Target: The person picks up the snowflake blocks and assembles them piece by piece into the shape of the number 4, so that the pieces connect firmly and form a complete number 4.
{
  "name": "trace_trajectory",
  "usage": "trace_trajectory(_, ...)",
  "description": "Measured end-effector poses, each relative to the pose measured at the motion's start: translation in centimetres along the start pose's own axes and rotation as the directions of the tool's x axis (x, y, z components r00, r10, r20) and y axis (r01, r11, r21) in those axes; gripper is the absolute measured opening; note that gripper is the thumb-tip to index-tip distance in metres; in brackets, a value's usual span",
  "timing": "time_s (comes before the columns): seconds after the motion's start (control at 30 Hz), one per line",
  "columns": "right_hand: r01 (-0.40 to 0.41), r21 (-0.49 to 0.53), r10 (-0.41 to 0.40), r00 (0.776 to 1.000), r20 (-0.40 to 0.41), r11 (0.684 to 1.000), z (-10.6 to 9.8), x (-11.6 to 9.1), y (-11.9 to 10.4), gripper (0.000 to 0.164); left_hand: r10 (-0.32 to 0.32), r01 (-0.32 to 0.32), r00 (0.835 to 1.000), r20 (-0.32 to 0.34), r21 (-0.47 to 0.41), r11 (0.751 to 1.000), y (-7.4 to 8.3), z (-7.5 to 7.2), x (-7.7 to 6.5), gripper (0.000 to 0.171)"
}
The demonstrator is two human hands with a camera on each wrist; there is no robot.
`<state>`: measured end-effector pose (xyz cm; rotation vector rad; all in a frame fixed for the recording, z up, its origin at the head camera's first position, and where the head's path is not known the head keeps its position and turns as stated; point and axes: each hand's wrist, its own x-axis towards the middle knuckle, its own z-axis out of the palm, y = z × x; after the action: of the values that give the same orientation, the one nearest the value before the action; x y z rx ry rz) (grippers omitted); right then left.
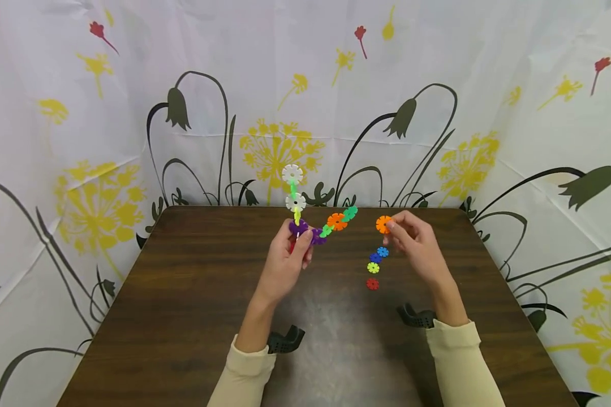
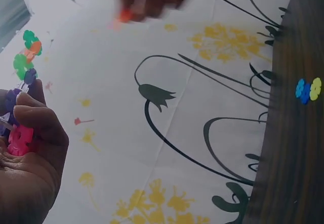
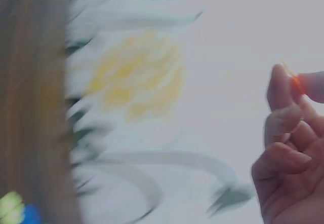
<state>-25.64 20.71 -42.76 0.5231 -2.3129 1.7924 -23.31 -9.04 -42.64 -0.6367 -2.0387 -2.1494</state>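
Note:
My left hand grips a chain of notched plastic interlocking discs by its purple disc. From there one branch rises through a yellow and a green piece to two white discs, the top white disc highest. Another branch slants right past a second purple piece to an orange chain disc and a teal disc at its end. A pinkish-red disc shows inside the left palm. Between thumb and fingertips my right hand pinches a loose orange disc, apart from the chain.
On the dark wooden table lie several loose discs below the right hand: a light blue disc, a dark blue disc, a yellow disc and a red disc. A flower-printed curtain hangs behind the table.

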Motion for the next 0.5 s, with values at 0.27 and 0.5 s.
trace_trajectory(0.27, 0.271, 0.05, -0.267, 0.961, -0.078, 0.961, 2.0, 0.0, -6.7, 0.01, 0.042, -0.045, 0.999, 0.03, 0.094, 0.995, 0.4, 0.9, -0.3, 0.014)
trace_trajectory(0.5, 0.26, 0.011, -0.258, 0.963, -0.077, 0.966, 1.9, -0.4, -7.7, 0.008, 0.072, -0.075, 0.997, 0.038, 0.095, 0.993, 0.6, 1.1, -0.5, 0.011)
